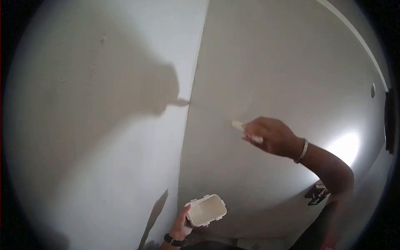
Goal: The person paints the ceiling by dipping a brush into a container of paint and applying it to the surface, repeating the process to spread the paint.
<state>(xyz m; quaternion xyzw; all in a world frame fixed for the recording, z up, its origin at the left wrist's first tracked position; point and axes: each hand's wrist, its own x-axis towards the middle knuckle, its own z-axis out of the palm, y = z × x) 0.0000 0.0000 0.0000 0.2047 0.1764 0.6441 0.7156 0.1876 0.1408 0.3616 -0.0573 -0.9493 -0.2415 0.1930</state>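
Observation:
My right hand [273,135] is raised in front of the wall on the right, its fingers closed round a small pale tool [238,125] whose light tip points left. What kind of tool it is I cannot tell. Low in the view, my left hand [182,225] grips a white rectangular container [206,210] by its left side, thumb over the rim. The container has clips on its edges and is tilted so that its pale inside shows.
Two walls meet at a corner line left of centre. The left wall [137,158] bears small rough marks and my arm's shadow. A bright glare lies on the right, above a dark bracket-like object [316,193]. A round hole [373,90] shows at the upper right.

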